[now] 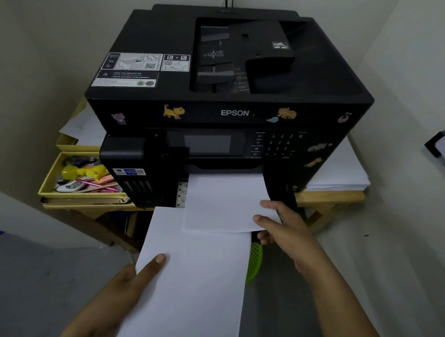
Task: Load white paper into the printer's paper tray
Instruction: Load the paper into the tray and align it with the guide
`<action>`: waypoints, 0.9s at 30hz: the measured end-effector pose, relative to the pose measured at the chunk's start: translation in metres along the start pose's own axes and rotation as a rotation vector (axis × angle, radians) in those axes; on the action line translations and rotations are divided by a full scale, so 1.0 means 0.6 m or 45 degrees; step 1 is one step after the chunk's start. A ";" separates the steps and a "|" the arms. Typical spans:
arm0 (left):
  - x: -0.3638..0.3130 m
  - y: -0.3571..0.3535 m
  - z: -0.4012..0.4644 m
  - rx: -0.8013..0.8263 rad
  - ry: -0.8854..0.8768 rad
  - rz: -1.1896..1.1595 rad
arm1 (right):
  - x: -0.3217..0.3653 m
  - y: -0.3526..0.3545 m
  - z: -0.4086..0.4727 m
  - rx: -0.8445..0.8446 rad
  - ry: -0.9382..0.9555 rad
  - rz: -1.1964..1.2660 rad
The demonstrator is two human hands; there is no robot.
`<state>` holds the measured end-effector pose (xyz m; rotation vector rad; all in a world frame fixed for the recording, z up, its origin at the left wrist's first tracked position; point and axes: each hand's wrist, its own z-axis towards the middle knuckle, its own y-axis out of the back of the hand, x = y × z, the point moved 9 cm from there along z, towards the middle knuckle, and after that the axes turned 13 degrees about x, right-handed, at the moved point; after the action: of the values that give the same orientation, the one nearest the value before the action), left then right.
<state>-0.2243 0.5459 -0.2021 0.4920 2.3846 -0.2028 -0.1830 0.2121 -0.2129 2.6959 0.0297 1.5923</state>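
Note:
A black Epson printer (pixel 229 112) with cat stickers stands on a wooden table. A small stack of white paper (pixel 222 204) lies in the tray opening at the printer's lower front, its far end inside. My right hand (pixel 285 225) grips that stack at its near right corner, fingers on top. My left hand (pixel 133 279) holds a second, larger bundle of white paper (pixel 194 283) by its left edge, thumb on top, below and in front of the printer. The tray itself is mostly hidden under the paper.
A yellow drawer (pixel 48 182) with pens and small items stands left of the printer. A pile of white sheets (pixel 344 174) lies on the wooden table (pixel 330 197) at the right. A green basket (pixel 255 260) shows below. Walls close in on both sides.

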 end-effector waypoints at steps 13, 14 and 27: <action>0.025 0.002 0.014 0.051 0.109 -0.147 | -0.015 0.011 0.016 -0.077 -0.101 0.366; 0.026 -0.004 0.018 0.071 0.111 -0.177 | -0.014 0.011 0.015 -0.082 -0.094 0.368; 0.034 -0.021 0.057 0.097 0.046 -0.373 | -0.029 0.009 0.020 -0.103 -0.064 0.269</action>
<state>-0.2229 0.5312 -0.2410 0.1795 2.4845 -0.4194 -0.1809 0.2064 -0.2335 2.7530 -0.3233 1.5349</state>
